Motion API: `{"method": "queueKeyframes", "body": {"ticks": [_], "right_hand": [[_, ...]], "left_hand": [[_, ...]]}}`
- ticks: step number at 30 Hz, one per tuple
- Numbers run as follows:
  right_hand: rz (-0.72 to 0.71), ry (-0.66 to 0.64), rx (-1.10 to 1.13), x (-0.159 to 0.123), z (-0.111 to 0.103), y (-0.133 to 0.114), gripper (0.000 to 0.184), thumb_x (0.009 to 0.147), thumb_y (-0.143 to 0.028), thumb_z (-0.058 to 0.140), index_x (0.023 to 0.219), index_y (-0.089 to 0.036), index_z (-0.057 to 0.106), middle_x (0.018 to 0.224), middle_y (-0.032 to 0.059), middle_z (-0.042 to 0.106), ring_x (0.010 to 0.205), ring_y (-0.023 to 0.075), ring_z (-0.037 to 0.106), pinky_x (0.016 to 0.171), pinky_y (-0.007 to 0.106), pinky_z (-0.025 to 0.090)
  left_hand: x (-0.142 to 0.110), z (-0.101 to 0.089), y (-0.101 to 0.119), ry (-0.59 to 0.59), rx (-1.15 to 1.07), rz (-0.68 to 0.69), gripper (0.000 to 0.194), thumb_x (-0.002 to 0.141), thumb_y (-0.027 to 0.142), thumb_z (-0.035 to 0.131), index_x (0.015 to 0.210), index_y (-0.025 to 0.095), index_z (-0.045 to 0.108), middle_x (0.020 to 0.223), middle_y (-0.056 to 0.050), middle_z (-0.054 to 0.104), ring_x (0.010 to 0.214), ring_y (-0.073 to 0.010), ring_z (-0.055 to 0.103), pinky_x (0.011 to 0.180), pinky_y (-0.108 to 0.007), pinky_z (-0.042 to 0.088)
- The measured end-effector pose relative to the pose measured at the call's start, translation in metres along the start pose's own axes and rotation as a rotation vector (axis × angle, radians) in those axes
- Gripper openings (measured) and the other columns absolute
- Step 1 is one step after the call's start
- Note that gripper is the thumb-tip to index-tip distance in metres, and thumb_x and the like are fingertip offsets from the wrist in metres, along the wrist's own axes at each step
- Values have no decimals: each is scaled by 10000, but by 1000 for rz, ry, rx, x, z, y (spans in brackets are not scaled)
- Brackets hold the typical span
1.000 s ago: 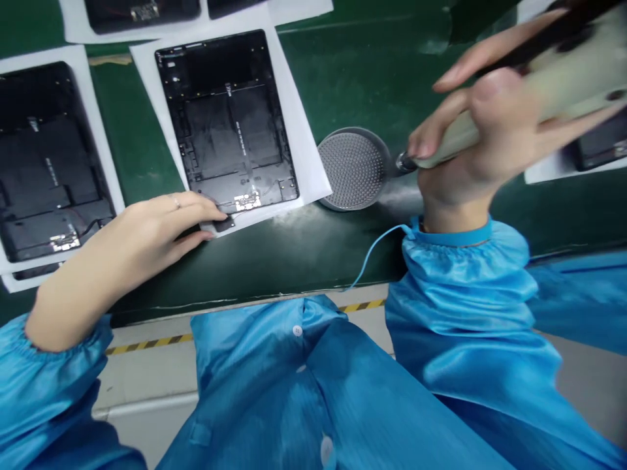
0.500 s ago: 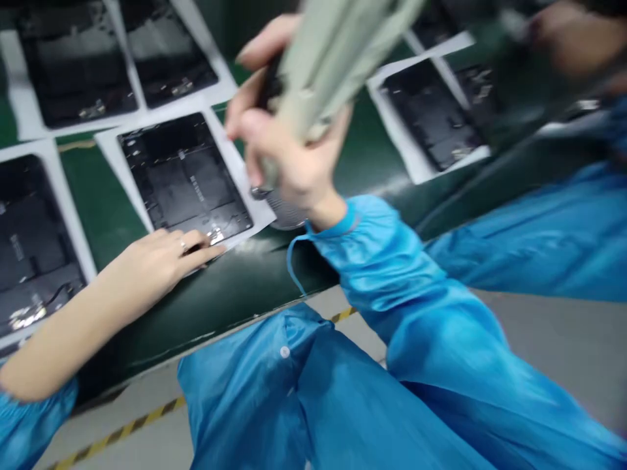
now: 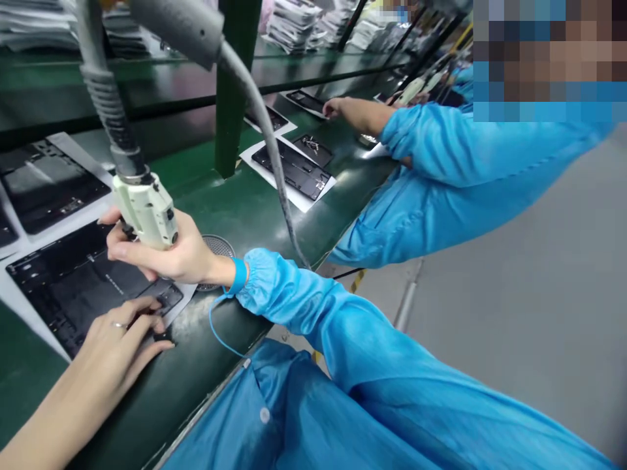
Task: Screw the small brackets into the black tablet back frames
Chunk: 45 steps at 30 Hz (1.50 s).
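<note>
My right hand (image 3: 157,251) is wrapped round a pale green powered screwdriver (image 3: 147,212), held upright over a black tablet housing (image 3: 88,294). A ribbed hose joins the tool at its top. The tip is hidden behind my hand. The housing lies on a white sheet, with its inside facing up. At its near edge my left hand (image 3: 122,339) has bent fingers, and between thumb and fingertips shows a small black piece (image 3: 162,336) whose kind I cannot make out. A blue wrist strap (image 3: 238,275) circles my right wrist.
A round metal mesh dish (image 3: 218,248) sits behind my right wrist. Another tablet housing (image 3: 294,171) lies on paper further right. A green post (image 3: 230,91) and grey hose (image 3: 267,130) rise above the green bench (image 3: 196,378). A co-worker's hand (image 3: 336,108) works beyond.
The view has swung right and up, bringing the co-worker and shelf into sight. The screwdriver now stands upright lower over the housing, close to my left hand.
</note>
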State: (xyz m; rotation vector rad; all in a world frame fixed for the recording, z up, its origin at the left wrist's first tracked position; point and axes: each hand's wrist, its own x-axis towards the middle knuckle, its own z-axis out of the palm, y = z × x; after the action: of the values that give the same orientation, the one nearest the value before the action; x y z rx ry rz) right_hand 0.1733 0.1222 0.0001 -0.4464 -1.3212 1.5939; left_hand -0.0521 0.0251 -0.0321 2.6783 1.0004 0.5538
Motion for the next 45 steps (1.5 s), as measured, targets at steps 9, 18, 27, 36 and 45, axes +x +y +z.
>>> {"method": "queueKeyframes", "body": {"ticks": [9,18,27,36,45], "right_hand": [[-94,42,-24,-11,-1,-10,637,795,-440,982,1307,-283,636,1014,-78,705,627,61,608,543,242,578],[-289,290,-196,-23,5,-11,515,906,-634,859,1210,-301,611,882,-88,706,474,27,496,438,217,430],[-485,250,-333,-27,-3,-3,428,1008,-659,838,1205,-319,668,873,-95,738,437,2,514,397,195,408],[-477,214,-422,-37,12,12,500,1040,-795,693,1226,-334,636,945,-58,732,475,26,486,413,244,440],[-474,224,-321,-36,16,30,442,987,-646,869,1177,-309,654,962,-46,723,495,47,484,430,261,498]], "left_hand": [[20,4,7,179,-147,-175,201,1168,501,695,1202,350,822,1171,37,897,971,-283,848,931,-435,632],[34,20,17,260,-383,-400,218,1087,251,812,1258,201,937,1115,-66,900,967,-218,825,938,-323,627],[37,23,30,194,-348,-467,108,1022,171,924,1110,227,951,1092,-45,906,976,-232,849,948,-360,627],[31,38,46,156,-137,-550,251,1063,289,903,1293,200,856,1308,-94,803,1252,-328,748,1072,-466,546],[-12,40,68,57,20,-332,468,1190,466,701,1560,181,735,1670,-165,703,1536,-387,664,1300,-548,469]]}}
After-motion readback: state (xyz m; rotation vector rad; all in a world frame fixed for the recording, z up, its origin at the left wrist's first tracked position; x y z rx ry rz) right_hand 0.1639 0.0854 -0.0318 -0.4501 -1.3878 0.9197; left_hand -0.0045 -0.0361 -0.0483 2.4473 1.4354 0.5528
